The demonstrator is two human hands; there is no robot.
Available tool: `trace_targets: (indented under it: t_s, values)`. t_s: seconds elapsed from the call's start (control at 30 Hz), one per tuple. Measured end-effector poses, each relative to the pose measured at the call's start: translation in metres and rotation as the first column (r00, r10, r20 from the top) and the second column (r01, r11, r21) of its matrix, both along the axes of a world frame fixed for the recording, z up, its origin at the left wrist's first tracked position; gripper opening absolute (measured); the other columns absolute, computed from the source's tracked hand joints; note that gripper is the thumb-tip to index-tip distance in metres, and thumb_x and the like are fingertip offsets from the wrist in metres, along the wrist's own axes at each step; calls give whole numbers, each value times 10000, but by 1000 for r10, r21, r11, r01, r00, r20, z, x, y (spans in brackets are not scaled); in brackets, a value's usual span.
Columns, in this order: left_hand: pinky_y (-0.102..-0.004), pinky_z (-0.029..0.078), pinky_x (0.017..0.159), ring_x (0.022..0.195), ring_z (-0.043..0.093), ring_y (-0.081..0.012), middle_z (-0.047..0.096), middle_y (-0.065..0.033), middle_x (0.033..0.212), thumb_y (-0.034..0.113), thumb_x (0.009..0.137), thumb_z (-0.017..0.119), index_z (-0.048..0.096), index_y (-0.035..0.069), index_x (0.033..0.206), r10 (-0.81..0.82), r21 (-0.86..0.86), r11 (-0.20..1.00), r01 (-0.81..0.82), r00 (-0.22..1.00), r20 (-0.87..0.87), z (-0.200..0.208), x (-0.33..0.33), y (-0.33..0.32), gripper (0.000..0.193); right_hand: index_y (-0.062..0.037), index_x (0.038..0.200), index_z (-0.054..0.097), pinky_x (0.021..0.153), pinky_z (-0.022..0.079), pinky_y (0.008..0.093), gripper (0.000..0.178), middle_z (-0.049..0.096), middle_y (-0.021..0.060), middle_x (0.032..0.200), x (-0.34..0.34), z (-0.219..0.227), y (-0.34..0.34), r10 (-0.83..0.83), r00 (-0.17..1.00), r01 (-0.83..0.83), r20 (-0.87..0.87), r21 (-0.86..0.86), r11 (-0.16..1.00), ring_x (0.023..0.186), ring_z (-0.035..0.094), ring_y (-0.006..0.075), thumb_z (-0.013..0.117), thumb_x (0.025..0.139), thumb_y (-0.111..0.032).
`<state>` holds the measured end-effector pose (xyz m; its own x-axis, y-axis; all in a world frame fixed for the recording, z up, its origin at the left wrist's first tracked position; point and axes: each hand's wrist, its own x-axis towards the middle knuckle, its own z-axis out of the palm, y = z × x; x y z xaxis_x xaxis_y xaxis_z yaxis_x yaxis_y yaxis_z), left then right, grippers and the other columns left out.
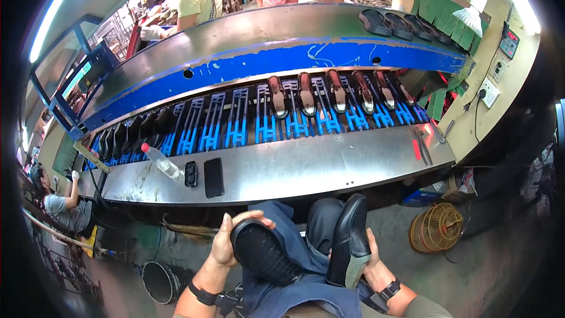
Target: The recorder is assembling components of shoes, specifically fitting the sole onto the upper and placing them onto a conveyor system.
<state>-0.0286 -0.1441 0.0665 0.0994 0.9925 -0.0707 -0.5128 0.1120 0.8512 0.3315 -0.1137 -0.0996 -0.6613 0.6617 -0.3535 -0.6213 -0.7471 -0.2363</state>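
Note:
My left hand (225, 240) is wrapped round a black shoe (263, 250) with a woven-looking upper. Its toe end points up and away from me. In my right hand (374, 254) is a second black shoe (347, 241), turned on its side so that its pale grey heel part shows. Both shoes are held over my lap, apart from each other. Most fingers of my right hand are hidden behind its shoe. Dark blue cloth (271, 294) covers my lap below them.
Ahead runs a metal ledge (294, 159) with a bottle (162, 162), phone (214, 177), black case (190, 174) and pincers (422, 147). Beyond it, a conveyor with blue racks (236, 123) carries several shoes (336, 89). A wicker basket (435, 228) and bucket (160, 281) stand on the floor. Other people work nearby.

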Motion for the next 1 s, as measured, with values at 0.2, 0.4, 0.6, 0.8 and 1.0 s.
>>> trace_targets:
  t_s: [0.2,0.4,0.6,0.8,1.0]
  values:
    - [-524,440,1103,1257,572,-406,630,-250,1279,588,1065,186,444,-50,1437,-75,106,991,85,993,-95,22,38,55,782,51,1447,444,1014,518,387,773,609,182,1339,-28,86,38,228,966,-260,125,452,853,1187,627,274,461,1018,-591]
    - [-524,463,1074,1221,591,-409,639,-272,1232,544,1057,217,578,-79,1249,-134,92,985,148,981,-144,19,58,36,745,69,1418,498,1039,433,338,869,604,153,1333,-45,117,4,240,900,-432,364,672,602,1223,566,213,469,977,-680]
    - [-517,471,1063,1175,619,-417,660,-283,1201,432,1038,244,613,-88,1201,-130,83,984,159,952,-278,37,69,15,658,113,1401,492,972,488,330,1091,665,201,1242,-44,122,-8,156,864,-477,478,682,554,1115,653,239,403,878,-840]
    - [-465,460,1067,1194,616,-375,659,-274,1236,492,996,292,623,-101,1207,-115,80,984,160,905,-409,47,77,10,711,42,1246,607,826,454,331,773,644,91,1013,-45,107,-16,79,879,-422,471,689,589,936,591,175,415,967,-653]
    - [-462,446,1079,1198,615,-370,655,-269,1250,511,973,318,622,-96,1219,-90,114,980,163,874,-478,49,79,13,721,39,1194,614,763,443,319,737,622,69,925,-49,107,-13,17,894,-369,448,712,597,867,568,152,414,981,-638]
